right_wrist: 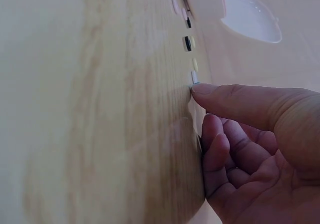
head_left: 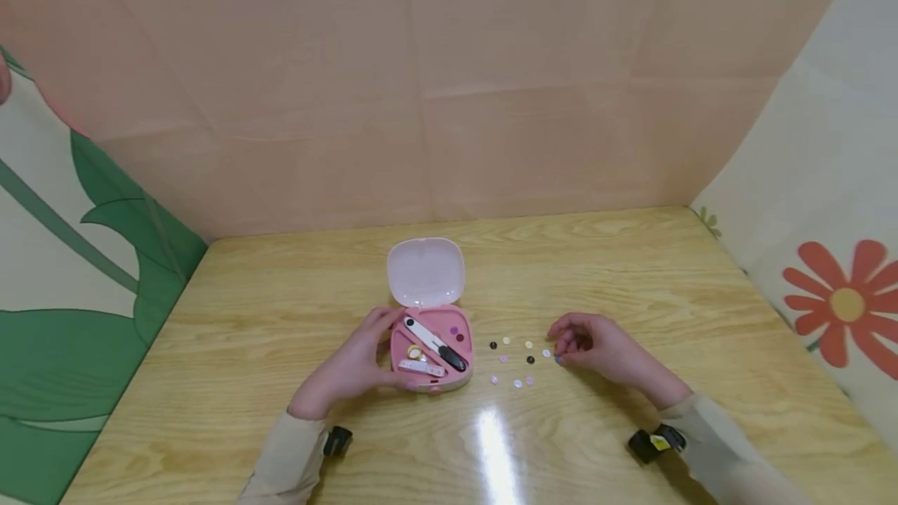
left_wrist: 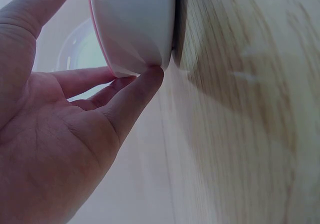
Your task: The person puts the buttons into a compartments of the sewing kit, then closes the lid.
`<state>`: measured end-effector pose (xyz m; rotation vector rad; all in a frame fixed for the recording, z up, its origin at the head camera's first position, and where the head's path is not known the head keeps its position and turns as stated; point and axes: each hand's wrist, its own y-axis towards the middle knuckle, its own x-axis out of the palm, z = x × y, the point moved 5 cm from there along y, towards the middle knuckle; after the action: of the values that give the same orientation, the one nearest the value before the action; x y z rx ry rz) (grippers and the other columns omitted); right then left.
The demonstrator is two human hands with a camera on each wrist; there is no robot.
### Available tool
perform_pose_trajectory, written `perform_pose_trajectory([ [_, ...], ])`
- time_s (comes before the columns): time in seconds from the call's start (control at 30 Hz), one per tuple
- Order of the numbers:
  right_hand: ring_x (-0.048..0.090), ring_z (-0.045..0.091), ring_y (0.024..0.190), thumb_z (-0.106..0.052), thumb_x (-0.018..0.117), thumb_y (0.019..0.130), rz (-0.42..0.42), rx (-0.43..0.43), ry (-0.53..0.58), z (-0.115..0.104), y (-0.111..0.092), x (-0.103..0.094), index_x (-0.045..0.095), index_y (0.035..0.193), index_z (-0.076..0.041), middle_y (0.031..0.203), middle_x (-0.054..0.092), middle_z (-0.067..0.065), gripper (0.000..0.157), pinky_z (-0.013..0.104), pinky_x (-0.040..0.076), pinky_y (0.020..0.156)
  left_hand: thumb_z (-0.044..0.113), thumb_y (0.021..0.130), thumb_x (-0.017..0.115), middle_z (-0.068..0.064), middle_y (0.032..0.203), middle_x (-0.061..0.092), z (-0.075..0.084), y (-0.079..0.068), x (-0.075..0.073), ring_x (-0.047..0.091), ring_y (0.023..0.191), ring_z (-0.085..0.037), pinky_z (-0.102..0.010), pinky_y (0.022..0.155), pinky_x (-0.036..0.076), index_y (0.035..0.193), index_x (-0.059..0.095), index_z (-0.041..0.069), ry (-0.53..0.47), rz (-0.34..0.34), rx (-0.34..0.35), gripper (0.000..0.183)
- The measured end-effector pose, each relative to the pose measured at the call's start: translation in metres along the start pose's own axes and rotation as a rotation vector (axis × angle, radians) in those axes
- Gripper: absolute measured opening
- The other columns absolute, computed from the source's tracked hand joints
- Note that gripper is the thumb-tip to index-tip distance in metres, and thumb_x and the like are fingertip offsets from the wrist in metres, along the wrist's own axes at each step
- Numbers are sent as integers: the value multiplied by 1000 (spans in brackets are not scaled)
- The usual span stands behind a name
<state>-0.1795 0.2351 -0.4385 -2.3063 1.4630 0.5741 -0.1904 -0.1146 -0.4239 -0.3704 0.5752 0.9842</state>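
Head view: The left hand [head_left: 360, 361] spans the left side of the pink box [head_left: 457, 383], holding it, thumb toward the near edge. This grip is judged adequate; a light, constant hold should prevent the box from shifting. The right hand [head_left: 596, 349] is well to the right of the box, fingers curled, thumb at a blue button [head_left: 557, 359]. That button lies on the table [head_left: 281, 294] right of the box, directly at the thumb tip, and is the farthest right of the loose buttons, including a black button [head_left: 530, 360], between the box and the right hand. Inside the box are a white-and-black tool [head_left: 436, 344], a purple button [head_left: 454, 330] and a dark red button [head_left: 460, 338]; the lid [head_left: 426, 273] stands open behind it.

Left wrist view: Fingertips [left_wrist: 152, 77] rest against the box's outer wall, near its base. No adjustment appears necessary.

Right wrist view: The thumb [right_wrist: 215, 92] touches the small disc at the end of the button row farthest from the box. Whether a finger completes a pinch cannot be told. Recommended: press lightly, since a thin disc may skid, and oppose the thumb with the index finger at the rim before lifting.
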Motion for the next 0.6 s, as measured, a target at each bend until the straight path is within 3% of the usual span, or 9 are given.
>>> perform_pose_trajectory([
  [0.23,58,22,79,5,71,81,-15,5,4,-1,-1,0,60,100,1,86,61,10,21,25,52,65,41,63,87,0,130,41,0,1,1,41,128,-24,-41,106,37,149,34,16,-16,8,36,104],
  [0.6,58,26,85,0,69,84,-41,21,16,3,-2,0,61,102,0,91,61,12,20,26,53,71,51,61,85,8,133,40,-1,-1,0,36,130,-17,-45,110,30,149,34,22,33,7,-34,106],
])
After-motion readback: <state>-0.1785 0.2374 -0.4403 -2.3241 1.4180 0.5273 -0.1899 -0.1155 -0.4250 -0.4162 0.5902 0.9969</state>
